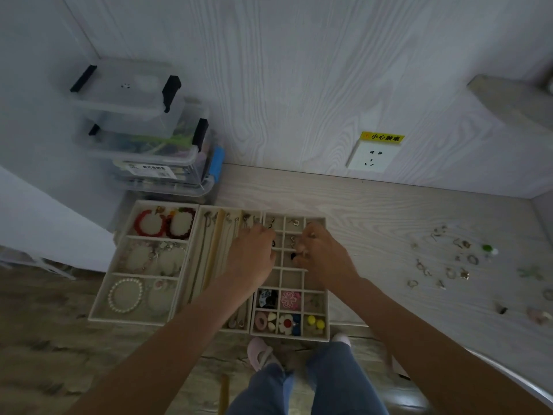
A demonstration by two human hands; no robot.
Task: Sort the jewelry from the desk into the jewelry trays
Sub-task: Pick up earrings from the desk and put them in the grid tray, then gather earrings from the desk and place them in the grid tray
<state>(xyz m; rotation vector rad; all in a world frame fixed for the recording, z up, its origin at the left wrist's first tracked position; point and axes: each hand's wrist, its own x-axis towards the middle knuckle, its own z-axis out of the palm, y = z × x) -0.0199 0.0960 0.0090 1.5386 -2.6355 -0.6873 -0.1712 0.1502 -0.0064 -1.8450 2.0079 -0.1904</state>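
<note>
Closest in, blue trouser legs and a pink slipper stand at the desk edge. Both bare forearms reach out over the beige trays. The grid tray sits on the right; its near cells hold a flower clip, yellow beads and a pink flower. Over its middle cells the right hand has its fingers bunched round something small and pale; what it is I cannot tell. The left hand lies knuckles up just beside it, fingers curled under, and whether they hold anything is hidden. Left of the hands are the long-slot tray and the bracelet tray, with a pearl bracelet near and red bracelets far. Loose rings lie scattered well to the right on the desk. Behind the trays stand stacked clear boxes, and a socket is on the wall.
</note>
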